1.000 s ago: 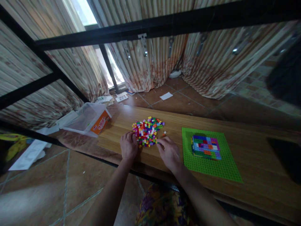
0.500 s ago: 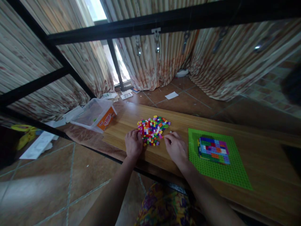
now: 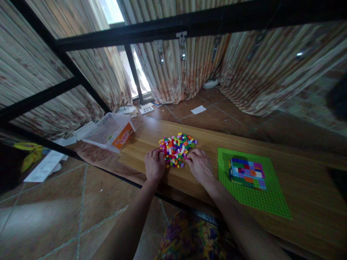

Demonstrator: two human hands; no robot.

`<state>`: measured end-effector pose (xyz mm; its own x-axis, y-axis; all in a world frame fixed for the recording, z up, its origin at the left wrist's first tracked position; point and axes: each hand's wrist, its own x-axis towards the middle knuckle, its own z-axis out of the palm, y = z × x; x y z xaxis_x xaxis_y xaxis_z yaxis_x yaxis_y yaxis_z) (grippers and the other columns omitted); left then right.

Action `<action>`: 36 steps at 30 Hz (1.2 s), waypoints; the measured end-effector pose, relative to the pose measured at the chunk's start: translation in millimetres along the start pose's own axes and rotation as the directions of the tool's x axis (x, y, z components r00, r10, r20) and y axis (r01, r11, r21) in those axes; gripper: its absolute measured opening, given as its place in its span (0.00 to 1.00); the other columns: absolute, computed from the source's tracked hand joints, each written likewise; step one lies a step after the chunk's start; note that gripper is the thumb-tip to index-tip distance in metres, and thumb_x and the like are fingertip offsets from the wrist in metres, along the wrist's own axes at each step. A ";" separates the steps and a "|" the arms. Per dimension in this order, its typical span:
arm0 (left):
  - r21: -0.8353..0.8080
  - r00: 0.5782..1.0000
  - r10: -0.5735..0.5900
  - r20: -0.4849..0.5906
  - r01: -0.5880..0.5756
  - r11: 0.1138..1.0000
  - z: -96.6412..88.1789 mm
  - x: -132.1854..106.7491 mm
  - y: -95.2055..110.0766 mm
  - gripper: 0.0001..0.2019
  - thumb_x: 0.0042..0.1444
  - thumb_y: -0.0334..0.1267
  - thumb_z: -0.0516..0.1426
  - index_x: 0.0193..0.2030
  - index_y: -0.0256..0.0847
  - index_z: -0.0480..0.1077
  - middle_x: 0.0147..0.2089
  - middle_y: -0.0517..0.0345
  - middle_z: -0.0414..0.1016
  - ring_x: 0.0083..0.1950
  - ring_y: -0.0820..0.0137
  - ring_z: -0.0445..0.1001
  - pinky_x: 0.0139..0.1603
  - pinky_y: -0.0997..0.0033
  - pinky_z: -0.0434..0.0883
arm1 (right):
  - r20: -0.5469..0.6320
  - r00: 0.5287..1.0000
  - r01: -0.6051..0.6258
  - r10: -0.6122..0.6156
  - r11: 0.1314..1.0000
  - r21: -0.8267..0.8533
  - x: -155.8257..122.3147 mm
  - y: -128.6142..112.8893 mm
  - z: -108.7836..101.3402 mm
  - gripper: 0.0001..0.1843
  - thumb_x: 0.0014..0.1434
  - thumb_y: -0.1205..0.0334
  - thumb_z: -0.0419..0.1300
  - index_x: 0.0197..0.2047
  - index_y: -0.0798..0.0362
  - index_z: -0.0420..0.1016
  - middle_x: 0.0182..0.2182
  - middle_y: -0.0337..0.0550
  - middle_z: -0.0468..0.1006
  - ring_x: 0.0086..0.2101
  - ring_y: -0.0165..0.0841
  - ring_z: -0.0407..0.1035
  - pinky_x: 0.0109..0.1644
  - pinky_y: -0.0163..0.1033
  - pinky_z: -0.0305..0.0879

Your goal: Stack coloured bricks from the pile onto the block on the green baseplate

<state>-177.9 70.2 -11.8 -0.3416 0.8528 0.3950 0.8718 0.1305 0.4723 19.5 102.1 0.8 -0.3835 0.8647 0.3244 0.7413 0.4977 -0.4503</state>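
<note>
A heap of small colourful building bricks lies loose on the wooden bench top. My left hand rests against the heap's left edge, its fingers curled in and its fingertips partly hidden. At the right edge of the heap is my right hand, thumb and fingers pinched together beside a pink brick. Whatever either hand holds is too small to make out. To the right lies a green baseplate, with a block of multicoloured bricks built up on it.
A clear plastic box with an orange label stands at the bench's left end. Black metal bars cross above and beyond the bench. Papers lie on the tiled floor, with long curtains behind.
My right hand has moved slightly left and up, its fingertips now touching the heap's right edge. An orange brick seen by those fingertips no longer shows. My left hand stays put.
</note>
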 end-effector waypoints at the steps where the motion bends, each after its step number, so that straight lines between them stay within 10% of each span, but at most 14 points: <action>1: 0.001 1.000 0.000 0.002 0.000 1.000 0.2 0.1 -0.1 0.14 0.63 0.40 0.48 0.43 0.39 0.74 0.47 0.50 0.76 0.49 0.60 0.70 0.55 0.57 0.66 | -0.001 1.000 0.013 -0.013 1.000 0.023 0.2 0.3 -2.3 0.08 0.62 0.64 0.56 0.33 0.51 0.75 0.36 0.46 0.74 0.41 0.40 0.66 0.47 0.44 0.62; 10: 0.009 1.000 -0.004 0.001 0.004 1.000 0.7 0.5 -1.1 0.15 0.63 0.41 0.48 0.44 0.39 0.74 0.47 0.49 0.76 0.49 0.60 0.70 0.54 0.57 0.66 | -0.024 0.957 -0.215 0.288 0.766 0.605 -5.1 -3.6 -5.4 0.12 0.61 0.54 0.55 0.43 0.50 0.76 0.38 0.44 0.79 0.36 0.36 0.71 0.41 0.42 0.66; 17: 0.018 1.000 0.007 0.002 -0.007 1.000 0.2 1.2 -1.1 0.15 0.63 0.41 0.47 0.43 0.39 0.74 0.47 0.49 0.76 0.49 0.60 0.70 0.54 0.56 0.66 | 0.335 0.826 -0.336 0.453 -0.081 0.938 -9.5 -18.6 -14.4 0.15 0.49 0.49 0.67 0.35 0.50 0.75 0.31 0.37 0.76 0.25 0.26 0.65 0.23 0.30 0.57; 22: -0.004 1.000 0.001 -0.011 -0.001 1.000 1.5 1.4 -2.1 0.16 0.63 0.42 0.47 0.43 0.40 0.74 0.46 0.49 0.76 0.49 0.60 0.70 0.55 0.57 0.66 | 0.465 0.807 -0.294 0.364 -0.435 0.851 -12.6 -25.6 -28.5 0.11 0.47 0.60 0.70 0.32 0.51 0.73 0.25 0.32 0.68 0.19 0.20 0.54 0.17 0.25 0.48; 29: 0.005 1.000 0.014 -0.008 -0.014 1.000 1.9 1.8 -3.3 0.16 0.63 0.42 0.47 0.43 0.39 0.74 0.46 0.49 0.76 0.49 0.59 0.70 0.54 0.57 0.66 | 0.518 0.789 -0.271 0.329 -0.571 0.775 -15.5 -24.8 -33.1 0.10 0.48 0.63 0.69 0.33 0.53 0.73 0.20 0.27 0.59 0.17 0.18 0.46 0.15 0.22 0.44; 36: 0.004 0.999 0.027 -0.022 -0.027 1.000 2.6 1.9 -4.1 0.15 0.63 0.42 0.48 0.42 0.41 0.74 0.46 0.49 0.76 0.49 0.60 0.71 0.54 0.57 0.66 | 0.428 0.755 -0.230 0.496 -0.410 0.882 -10.1 -17.3 -18.0 0.10 0.46 0.60 0.69 0.31 0.53 0.73 0.22 0.31 0.69 0.18 0.19 0.52 0.17 0.25 0.49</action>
<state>-181.2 72.5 -14.9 -0.3256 0.8447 0.4247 0.8820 0.1095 0.4584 20.4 83.5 20.2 -0.1575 0.9292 -0.3344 -0.7018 -0.3436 -0.6240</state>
